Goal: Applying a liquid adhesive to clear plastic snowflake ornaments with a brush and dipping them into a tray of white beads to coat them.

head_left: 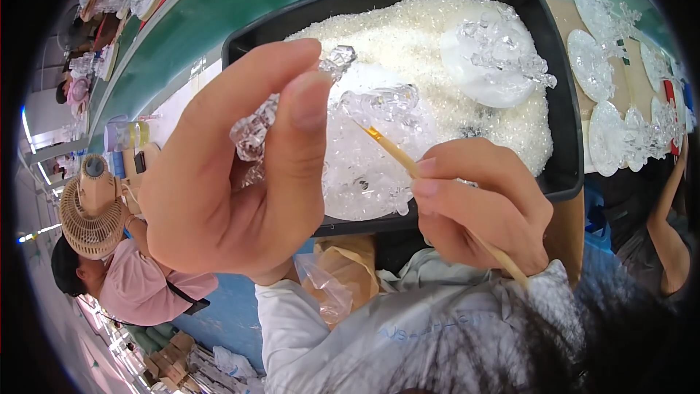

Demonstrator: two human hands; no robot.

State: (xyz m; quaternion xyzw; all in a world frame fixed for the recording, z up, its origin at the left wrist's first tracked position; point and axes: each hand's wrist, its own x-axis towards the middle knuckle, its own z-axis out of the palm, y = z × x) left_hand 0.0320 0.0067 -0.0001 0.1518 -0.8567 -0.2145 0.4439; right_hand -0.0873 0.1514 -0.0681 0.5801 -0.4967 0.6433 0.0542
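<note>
Left hand (233, 168) pinches a clear crystal piece (255, 128) over the black tray (561, 138); right hand (477, 201) grips a thin brush (390, 149), tip at the piece. Risk: pinch is slight, so a brush push could drop it into the beads (408, 36). Clear bag (324, 284) below, no labels visible.

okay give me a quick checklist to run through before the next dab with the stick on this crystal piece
1. Left hand grips the clear crystal piece between thumb and fingers: ok.
2. Right hand holds the thin wooden stick like a pen: ok.
3. Stick tip points at the crystal piece, contact: cannot tell.
4. Anything loaded on the stick tip: cannot tell.
5. Black tray of clear beads sits right under the hands: ok.
6. Finished crystal ornament lies apart, at the far side of the tray: ok.
</note>
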